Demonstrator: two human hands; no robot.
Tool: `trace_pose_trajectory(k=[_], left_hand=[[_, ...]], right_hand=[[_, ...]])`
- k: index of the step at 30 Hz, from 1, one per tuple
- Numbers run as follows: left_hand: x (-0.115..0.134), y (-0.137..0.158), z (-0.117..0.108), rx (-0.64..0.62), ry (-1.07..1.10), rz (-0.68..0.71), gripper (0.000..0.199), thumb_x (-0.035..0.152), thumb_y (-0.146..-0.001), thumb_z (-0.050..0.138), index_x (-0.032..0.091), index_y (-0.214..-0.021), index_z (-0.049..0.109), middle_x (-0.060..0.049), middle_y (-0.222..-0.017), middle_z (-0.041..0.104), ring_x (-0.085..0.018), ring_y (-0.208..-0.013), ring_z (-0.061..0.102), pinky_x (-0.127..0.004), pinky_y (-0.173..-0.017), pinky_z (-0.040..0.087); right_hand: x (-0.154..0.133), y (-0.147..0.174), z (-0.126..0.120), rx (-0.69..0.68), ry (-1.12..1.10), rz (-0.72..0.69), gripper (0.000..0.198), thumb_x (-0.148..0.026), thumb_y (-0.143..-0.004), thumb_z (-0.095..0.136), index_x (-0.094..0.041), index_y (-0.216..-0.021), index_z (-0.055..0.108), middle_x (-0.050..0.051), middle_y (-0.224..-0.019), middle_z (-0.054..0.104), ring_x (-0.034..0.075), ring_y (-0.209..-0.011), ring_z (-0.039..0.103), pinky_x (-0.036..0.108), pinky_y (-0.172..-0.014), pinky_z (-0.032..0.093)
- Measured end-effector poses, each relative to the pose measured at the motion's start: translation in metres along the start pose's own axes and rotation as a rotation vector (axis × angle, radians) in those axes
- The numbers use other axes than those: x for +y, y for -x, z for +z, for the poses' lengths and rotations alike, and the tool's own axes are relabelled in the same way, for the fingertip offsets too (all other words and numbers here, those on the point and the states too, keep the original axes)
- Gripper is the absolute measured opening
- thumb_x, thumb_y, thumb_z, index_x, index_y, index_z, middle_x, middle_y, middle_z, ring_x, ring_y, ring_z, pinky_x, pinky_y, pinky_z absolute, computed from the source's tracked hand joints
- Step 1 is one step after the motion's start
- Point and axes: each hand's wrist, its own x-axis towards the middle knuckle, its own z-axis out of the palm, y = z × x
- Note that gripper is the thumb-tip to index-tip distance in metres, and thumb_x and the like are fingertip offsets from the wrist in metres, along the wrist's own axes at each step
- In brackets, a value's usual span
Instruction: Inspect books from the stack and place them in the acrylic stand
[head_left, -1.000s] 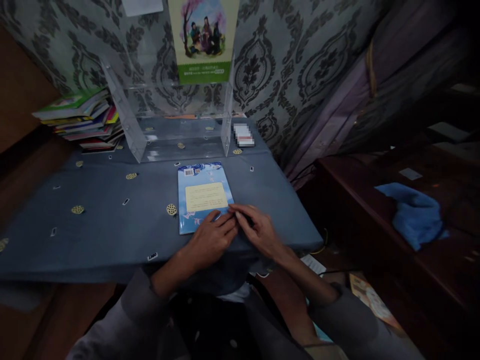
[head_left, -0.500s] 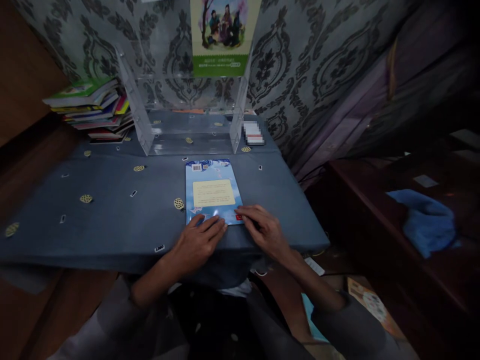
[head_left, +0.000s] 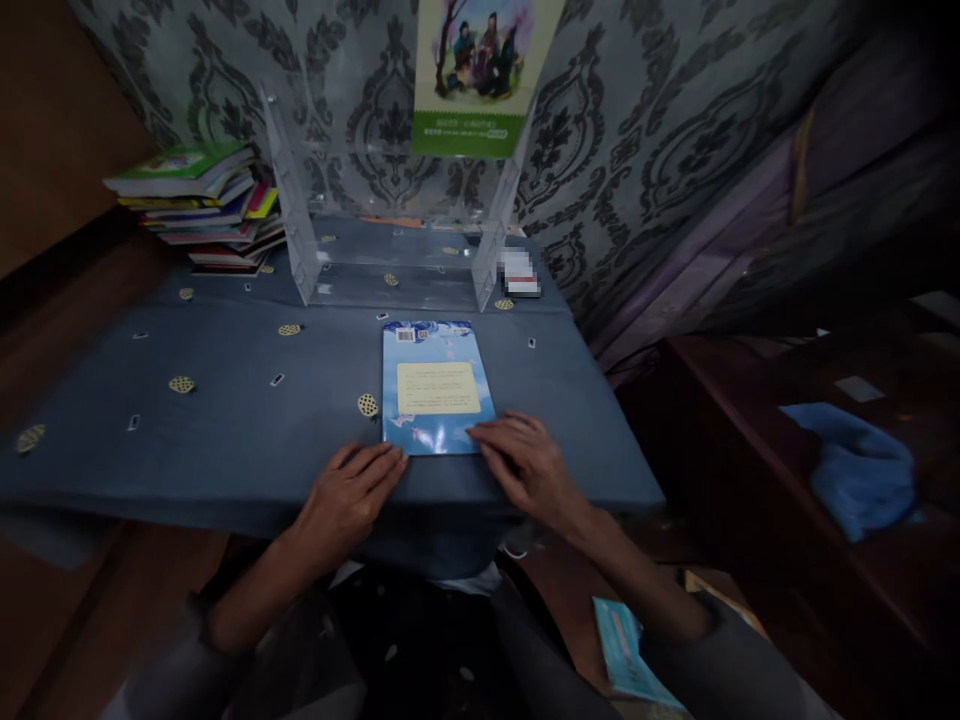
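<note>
A thin blue book [head_left: 439,388] lies flat on the cloth-covered table, its barcode at the far edge and a pale text panel in the middle; the barcode and print appear upside down to me. At its near left corner rest the fingertips of my left hand [head_left: 352,495], fingers stretched out. My right hand [head_left: 529,465] touches the near right corner with its fingers extended, the thumb held a little apart and below. Neither hand is wrapped round the book.
Behind the book stands a clear acrylic rack [head_left: 397,285] with a green-edged illustrated book [head_left: 480,80] on top. Stacked books [head_left: 202,205] are at the far left. To the right, a blue cloth [head_left: 862,470] lies on dark red furniture [head_left: 735,450]. A turquoise booklet [head_left: 626,650] is low on the right.
My left hand has slid left and nearer along the book's near edge to its corner. My right hand has shifted slightly, now covering the red mark. The view has turned a little left.
</note>
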Motion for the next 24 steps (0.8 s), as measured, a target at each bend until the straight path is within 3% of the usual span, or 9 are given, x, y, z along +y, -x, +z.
trace_pose_trajectory(k=[5, 9, 16, 24], left_hand=[[0.002, -0.004, 0.003, 0.063, -0.002, -0.026, 0.042, 0.000, -0.089, 0.041, 0.012, -0.121, 0.065, -0.012, -0.114, 0.074, -0.023, -0.106, 0.066, -0.039, -0.088, 0.047], [0.004, -0.006, 0.005, 0.113, 0.038, -0.069, 0.034, 0.003, -0.091, 0.041, 0.016, -0.103, 0.070, -0.009, -0.097, 0.074, -0.021, -0.093, 0.067, -0.035, -0.079, 0.049], [0.001, -0.001, 0.013, 0.135, 0.009, -0.054, 0.052, -0.003, -0.084, 0.036, 0.014, -0.122, 0.066, -0.011, -0.114, 0.074, -0.021, -0.108, 0.066, -0.034, -0.082, 0.050], [0.002, 0.000, 0.016, 0.137, 0.025, -0.062, 0.054, -0.003, -0.083, 0.035, 0.013, -0.124, 0.066, -0.010, -0.117, 0.075, -0.020, -0.110, 0.067, -0.033, -0.082, 0.053]], right_hand=[[-0.038, -0.031, 0.011, -0.315, -0.094, -0.156, 0.039, -0.027, -0.101, 0.048, -0.025, -0.139, 0.056, 0.008, -0.129, 0.070, 0.021, -0.120, 0.065, 0.045, -0.111, 0.045], [-0.043, -0.056, 0.025, -0.438, -0.123, -0.222, 0.042, -0.029, -0.104, 0.043, -0.022, -0.145, 0.050, 0.009, -0.139, 0.064, 0.018, -0.132, 0.057, 0.044, -0.120, 0.036], [-0.004, -0.110, 0.042, -0.597, -0.086, -0.264, 0.043, -0.028, -0.106, 0.039, -0.019, -0.147, 0.047, 0.009, -0.149, 0.055, 0.020, -0.145, 0.042, 0.047, -0.125, 0.026], [0.057, -0.175, 0.063, -0.543, -0.034, -0.210, 0.044, -0.030, -0.105, 0.041, -0.026, -0.148, 0.046, 0.006, -0.159, 0.041, 0.020, -0.149, 0.034, 0.046, -0.126, 0.022]])
